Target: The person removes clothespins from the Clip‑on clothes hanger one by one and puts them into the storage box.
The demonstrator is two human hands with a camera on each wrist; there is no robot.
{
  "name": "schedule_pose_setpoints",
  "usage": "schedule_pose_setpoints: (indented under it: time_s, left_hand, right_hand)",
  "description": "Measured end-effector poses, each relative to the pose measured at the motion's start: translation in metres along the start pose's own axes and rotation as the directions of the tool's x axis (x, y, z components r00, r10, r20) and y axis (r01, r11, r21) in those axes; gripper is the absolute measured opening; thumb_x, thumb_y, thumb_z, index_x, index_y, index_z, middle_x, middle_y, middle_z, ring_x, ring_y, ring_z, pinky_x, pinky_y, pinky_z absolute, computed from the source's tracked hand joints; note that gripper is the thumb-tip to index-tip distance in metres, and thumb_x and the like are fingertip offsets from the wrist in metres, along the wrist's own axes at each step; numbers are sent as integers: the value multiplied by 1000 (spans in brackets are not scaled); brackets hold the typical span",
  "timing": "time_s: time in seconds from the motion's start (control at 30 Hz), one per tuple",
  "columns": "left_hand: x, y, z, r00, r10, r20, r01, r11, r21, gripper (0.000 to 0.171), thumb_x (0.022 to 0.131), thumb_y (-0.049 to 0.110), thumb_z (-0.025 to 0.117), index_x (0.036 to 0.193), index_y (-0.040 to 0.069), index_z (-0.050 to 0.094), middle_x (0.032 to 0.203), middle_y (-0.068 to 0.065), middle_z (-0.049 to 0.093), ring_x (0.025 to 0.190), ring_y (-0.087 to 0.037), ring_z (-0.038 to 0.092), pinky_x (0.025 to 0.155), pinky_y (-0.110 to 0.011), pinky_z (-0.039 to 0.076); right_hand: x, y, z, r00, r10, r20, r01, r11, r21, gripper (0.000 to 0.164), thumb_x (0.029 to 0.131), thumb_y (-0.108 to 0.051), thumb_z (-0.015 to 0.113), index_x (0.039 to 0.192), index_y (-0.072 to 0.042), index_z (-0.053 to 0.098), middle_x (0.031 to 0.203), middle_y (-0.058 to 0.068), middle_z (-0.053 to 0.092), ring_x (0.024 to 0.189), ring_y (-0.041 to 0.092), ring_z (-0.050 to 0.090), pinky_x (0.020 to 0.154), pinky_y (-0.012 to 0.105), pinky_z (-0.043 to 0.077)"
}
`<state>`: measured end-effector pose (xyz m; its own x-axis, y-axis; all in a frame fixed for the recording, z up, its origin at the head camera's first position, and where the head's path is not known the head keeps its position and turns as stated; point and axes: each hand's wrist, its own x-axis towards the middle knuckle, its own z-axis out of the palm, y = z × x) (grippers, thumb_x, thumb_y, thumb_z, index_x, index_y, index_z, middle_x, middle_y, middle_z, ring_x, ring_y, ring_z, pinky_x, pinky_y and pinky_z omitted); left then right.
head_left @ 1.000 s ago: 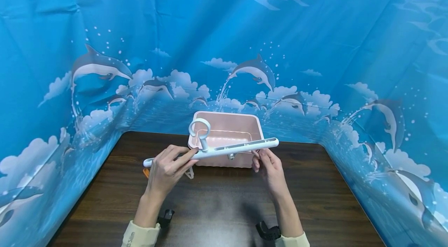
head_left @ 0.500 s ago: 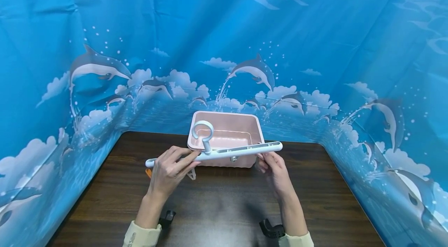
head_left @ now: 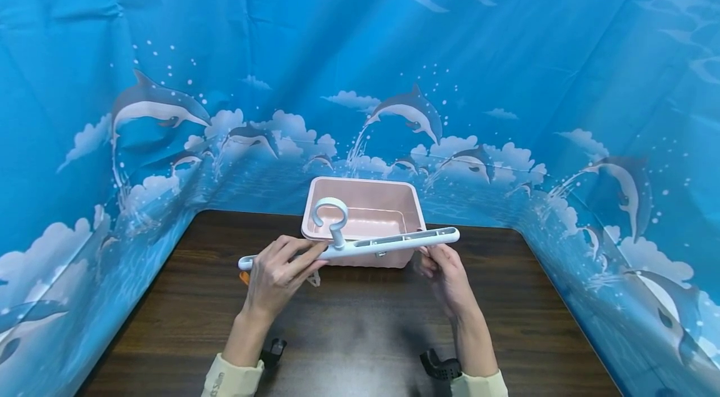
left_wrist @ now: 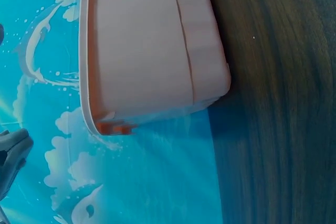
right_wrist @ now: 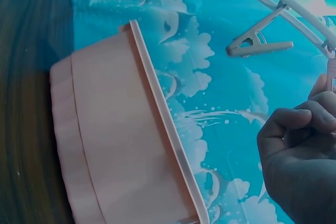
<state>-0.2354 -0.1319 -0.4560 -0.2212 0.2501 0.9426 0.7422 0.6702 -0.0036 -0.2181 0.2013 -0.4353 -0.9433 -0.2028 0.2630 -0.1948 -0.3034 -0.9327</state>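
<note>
A white clip hanger (head_left: 399, 241) with a round hook (head_left: 332, 212) is held up over the table in the head view. My left hand (head_left: 281, 275) grips its bar left of the hook. Under the bar's right part, my right hand (head_left: 447, 275) pinches a pale pink clothespin (right_wrist: 332, 74), mostly hidden by the fingers. In the right wrist view a light clothespin (right_wrist: 257, 40) hangs from the bar. An orange clothespin (head_left: 244, 277) shows below the bar's left end, and a pale clothespin (head_left: 315, 279) hangs beside my left fingers.
Behind the hanger, a pink plastic bin (head_left: 365, 194) stands on the dark wooden table (head_left: 360, 328). A blue curtain (head_left: 360, 72) printed with dolphins surrounds the table's back and sides.
The hanger and both hands have shifted slightly to the right, and the hook has turned so its open loop shows more. The right hand stays under the bar's right part.
</note>
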Motion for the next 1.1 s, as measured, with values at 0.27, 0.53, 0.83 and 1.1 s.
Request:
schedule_pose_setpoints:
  time_s: [0.27,0.53,0.83,1.1]
  left_hand:
    - [2,2,0,999,26,-28,-24,999,39,36,107,43,66,119,15,85,96,-4,81,80,-19,67,64,-34,58]
    - [3,3,1,997,44,-70,-40,997,62,35,106,42,68,119,14,85,94,-6,81,78,-21,70,64,-37,60]
    - [3,2,3,983,116,-140,-98,987,130,33,106,40,69,115,13,86,90,-8,79,73,-22,69,59,-36,58]
    - [3,2,3,984,102,-147,-86,990,110,34,105,40,70,112,11,86,88,-7,78,73,-21,66,59,-35,56]
  right_hand:
    - [-1,-2,1,999,31,38,-33,998,52,35,117,-26,45,86,-11,53,69,-2,31,64,22,26,73,42,20]
    - [4,-9,-4,981,-1,194,-24,992,126,36,119,-20,37,91,-9,56,71,2,28,63,22,24,70,39,22]
    - [5,-9,-3,954,1,299,-90,954,286,36,120,-16,29,104,-8,60,75,3,28,65,20,24,72,37,23]
    - [2,-10,3,954,12,299,-113,940,322,32,120,-18,30,107,-6,57,76,1,30,66,19,24,72,36,23]
